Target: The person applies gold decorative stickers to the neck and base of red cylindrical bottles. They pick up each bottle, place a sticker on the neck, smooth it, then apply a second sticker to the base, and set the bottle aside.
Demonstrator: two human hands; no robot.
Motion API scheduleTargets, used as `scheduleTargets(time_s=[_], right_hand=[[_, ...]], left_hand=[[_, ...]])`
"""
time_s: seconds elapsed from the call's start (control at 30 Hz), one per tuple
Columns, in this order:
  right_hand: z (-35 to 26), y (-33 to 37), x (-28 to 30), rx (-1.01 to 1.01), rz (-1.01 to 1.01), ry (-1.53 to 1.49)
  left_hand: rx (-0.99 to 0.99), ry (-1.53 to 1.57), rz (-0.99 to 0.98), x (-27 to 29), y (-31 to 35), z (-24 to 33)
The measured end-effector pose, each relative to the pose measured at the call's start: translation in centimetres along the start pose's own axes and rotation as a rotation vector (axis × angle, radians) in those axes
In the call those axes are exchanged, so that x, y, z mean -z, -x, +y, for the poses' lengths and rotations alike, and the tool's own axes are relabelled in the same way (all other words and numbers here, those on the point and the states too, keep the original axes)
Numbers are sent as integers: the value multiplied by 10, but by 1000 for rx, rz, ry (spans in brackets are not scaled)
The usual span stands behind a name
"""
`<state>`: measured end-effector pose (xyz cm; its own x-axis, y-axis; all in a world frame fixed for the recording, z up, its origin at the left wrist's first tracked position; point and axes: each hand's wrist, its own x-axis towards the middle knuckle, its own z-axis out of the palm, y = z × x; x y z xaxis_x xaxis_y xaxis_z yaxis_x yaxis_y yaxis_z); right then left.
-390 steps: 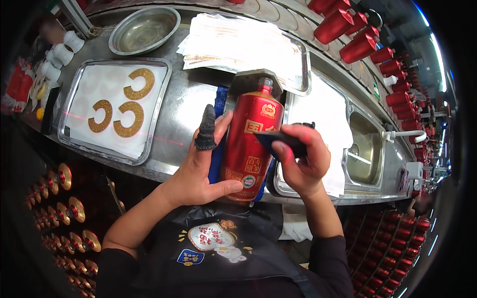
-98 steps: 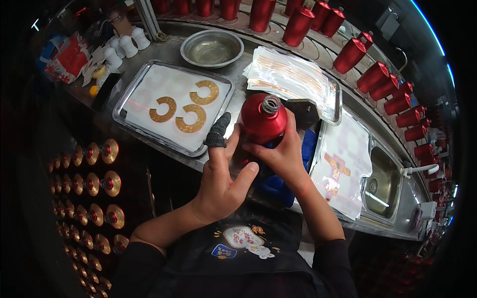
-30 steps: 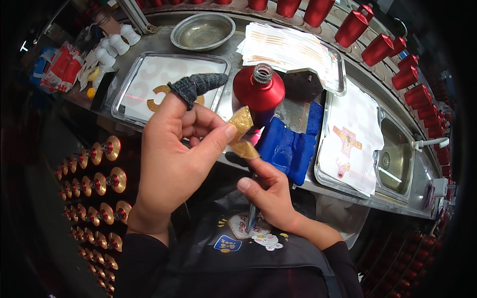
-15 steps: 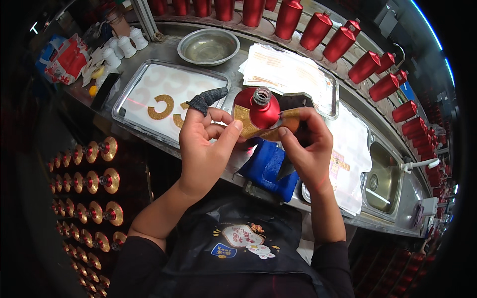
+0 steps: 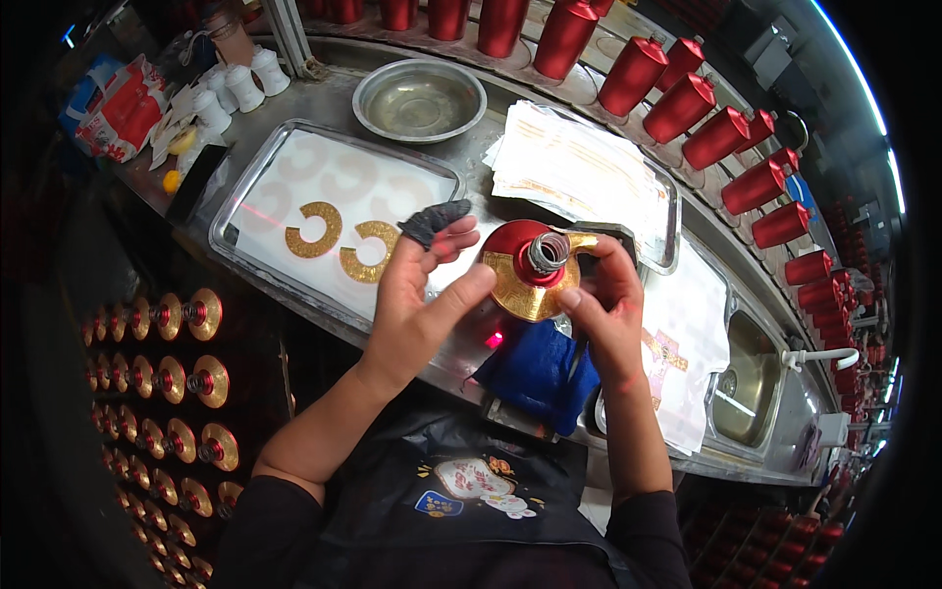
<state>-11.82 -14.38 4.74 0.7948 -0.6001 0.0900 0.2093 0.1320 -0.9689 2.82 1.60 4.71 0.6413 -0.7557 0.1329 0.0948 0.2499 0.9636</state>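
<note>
A red bottle (image 5: 507, 239) with a clear threaded glass neck (image 5: 548, 253) faces me, its body hidden beneath. Round its shoulder lies a gold curved label (image 5: 518, 292), flat along the near side. My right hand (image 5: 618, 319) pinches the label's right end between thumb and forefinger. The thumb of my left hand (image 5: 412, 309) touches the label's left edge. Its other fingers are stretched out and apart, one in a black finger cover (image 5: 434, 222). Left of the bottle, a metal tray (image 5: 242, 187) holds a white sheet with two gold C-shaped labels (image 5: 313, 230) on it.
A blue cloth (image 5: 540, 371) lies below the bottle. Behind are a metal bowl (image 5: 422, 137) and stacked printed sheets (image 5: 569, 162). Red bottles (image 5: 631, 74) line a curved conveyor. A sink (image 5: 741, 393) stands at right; bottles with gold collars (image 5: 213, 381) fill the lower left.
The gold label has gone from being held up by both hands to lying against the bottle's shoulder. My left fingers have let go and spread. The bottle's neck has shifted right and nearer.
</note>
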Motion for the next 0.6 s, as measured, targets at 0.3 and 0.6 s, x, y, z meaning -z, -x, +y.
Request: scheduleTargets(time_s=[0.3, 0.6], right_hand=[[9, 9, -3, 6, 59, -18], [4, 0, 1, -89, 21, -82]], left_hand=[[117, 266, -87, -4, -11, -3], [86, 261, -95, -7, -9, -6]])
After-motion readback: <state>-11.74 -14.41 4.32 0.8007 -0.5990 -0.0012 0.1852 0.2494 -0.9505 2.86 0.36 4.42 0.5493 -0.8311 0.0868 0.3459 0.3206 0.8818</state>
